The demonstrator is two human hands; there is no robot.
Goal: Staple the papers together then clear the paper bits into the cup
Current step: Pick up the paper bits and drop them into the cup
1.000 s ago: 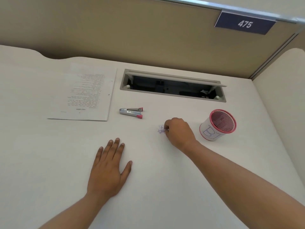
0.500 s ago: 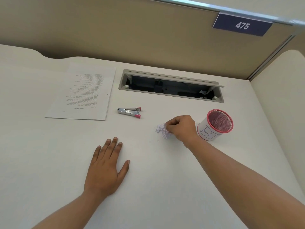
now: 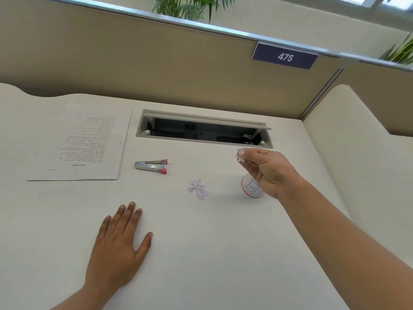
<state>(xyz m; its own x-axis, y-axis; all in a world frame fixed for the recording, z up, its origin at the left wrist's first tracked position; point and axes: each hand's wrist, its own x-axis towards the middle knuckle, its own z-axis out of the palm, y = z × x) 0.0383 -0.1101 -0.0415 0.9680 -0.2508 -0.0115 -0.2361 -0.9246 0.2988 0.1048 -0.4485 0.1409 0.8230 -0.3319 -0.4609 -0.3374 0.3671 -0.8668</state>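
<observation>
Right hand (image 3: 268,171) is raised off the desk (image 3: 223,253), fingers bunched to a pinch. A small clump of pale paper bits (image 3: 240,157) shows at the fingertips (image 3: 244,154); the pinch is closed on it. The hand sits in front of the cup (image 3: 251,187) from this view and covers its top, so only the lower white wall, a hand-drawn letter and a strip of pink rim at the base edge are visible. Cannot tell whether the pinch is directly above the cup mouth or just to its left.

Left hand (image 3: 118,249) lies flat, palm down, on the desk near the front edge, fingers extended and slightly spread. It holds nothing.

Loose pile of paper bits (image 3: 197,189) lies on the desk, left of the cup and apart from it, between the two hands. Scraps are small and lilac-white; individual count not readable.

Stapler (image 3: 150,166), silver body with pink ends, lies on its side, beyond and left of the pile, untouched. Just left of it lie the papers (image 3: 82,144), printed text facing away from the person, edges squared. A small dark mark sits near the right edge; cannot tell if it is a staple.

Behind: an open cable hatch (image 3: 203,132) recessed in the desk, then a tan partition (image 3: 134,63) with a blue plate (image 3: 285,56) reading 475. Plant leaves (image 3: 192,5) show above the partition rail.
</observation>
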